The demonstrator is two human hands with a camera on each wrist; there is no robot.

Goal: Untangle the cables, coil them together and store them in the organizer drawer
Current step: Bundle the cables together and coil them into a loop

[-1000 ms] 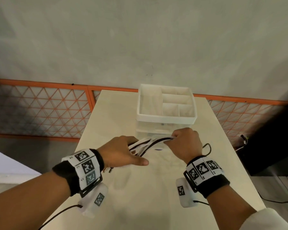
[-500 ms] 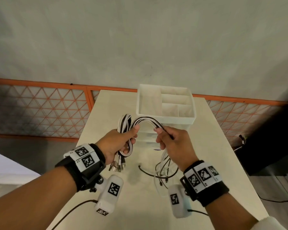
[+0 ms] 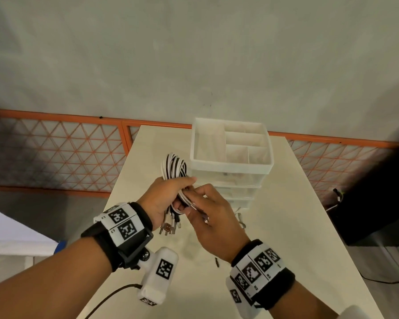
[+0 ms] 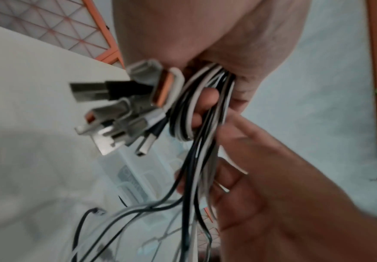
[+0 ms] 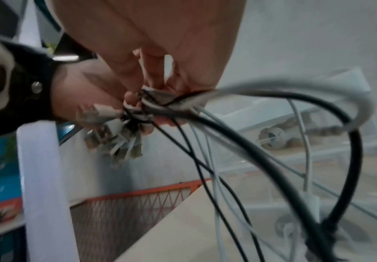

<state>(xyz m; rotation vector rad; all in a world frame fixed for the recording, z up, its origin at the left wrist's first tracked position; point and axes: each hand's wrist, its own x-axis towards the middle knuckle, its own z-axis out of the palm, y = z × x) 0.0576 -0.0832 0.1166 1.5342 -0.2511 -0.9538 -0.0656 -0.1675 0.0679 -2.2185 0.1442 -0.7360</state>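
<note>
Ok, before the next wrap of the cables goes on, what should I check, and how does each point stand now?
1. Left hand grips the coil: ok.
2. Right hand holds the loose strands: ok.
3. Plugs bunched together below the left hand: ok.
4. All slack wound in: not ok, loose cable ends trail on the table.
5. Organizer drawer open for storing: not ok, the drawers look closed.
6. Strands free of knots: cannot tell, blurred.
</note>
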